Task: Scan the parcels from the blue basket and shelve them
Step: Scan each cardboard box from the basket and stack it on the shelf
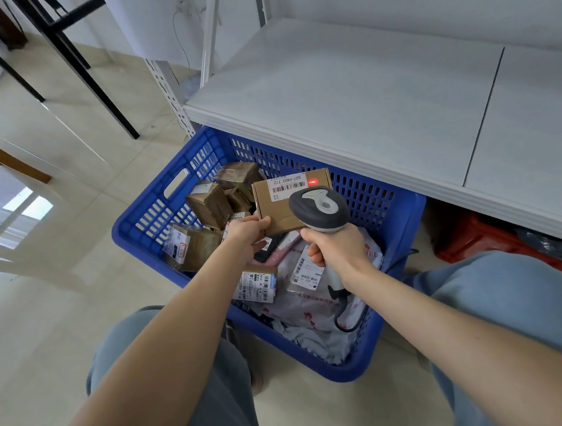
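Note:
My left hand [247, 233] grips the near left corner of a flat brown cardboard parcel [277, 209] and holds it above the blue basket [145, 220]. Its white barcode label [287, 184] faces up, and a red scanner dot [313, 181] glows just right of the label. My right hand [338, 252] grips the handle of a grey barcode scanner [319, 209], whose head points at the parcel. In the basket lie several taped brown boxes [209, 205] and grey mailer bags [310, 298] with labels.
A white metal shelf [365, 105] stands right behind the basket, its board bare. Beneath it at the right sits a red crate [476, 237]. Black table legs [95, 86] and a wooden leg [6, 157] stand on the tiled floor to the left. My knees flank the basket.

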